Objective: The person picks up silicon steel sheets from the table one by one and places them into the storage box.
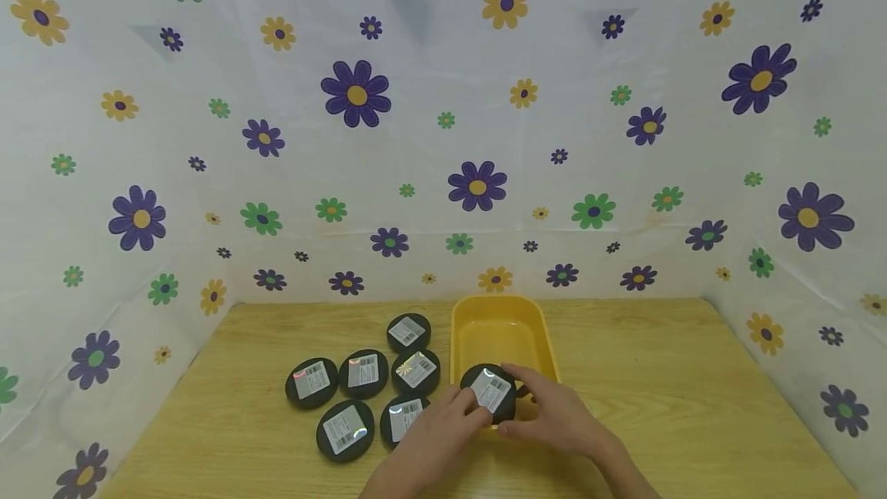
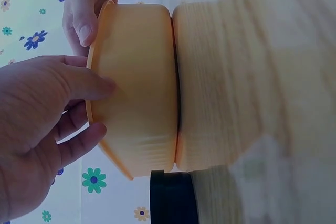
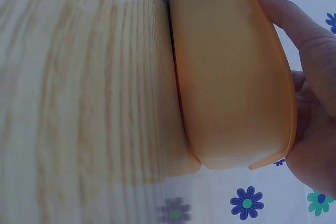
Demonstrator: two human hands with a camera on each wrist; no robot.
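Observation:
A short, round black container (image 1: 491,390) with a white barcode label on top is held between both hands, over the near end of a yellow plastic tub (image 1: 500,306). My left hand (image 1: 443,433) grips its left side, fingers bent at the edge of the label. On the other side, my right hand (image 1: 557,416) holds it with thumb and fingers spread around the edge. Both wrist views show the hands at the tub's rim, with the tub wall (image 2: 139,87) hiding the held container.
Left of the tub, several matching black containers (image 1: 345,431) lie label up on the wooden table (image 1: 644,376). One nearby container (image 1: 404,416) is partly covered by the left hand. Flower-patterned white sheeting (image 1: 416,152) encloses the back and sides.

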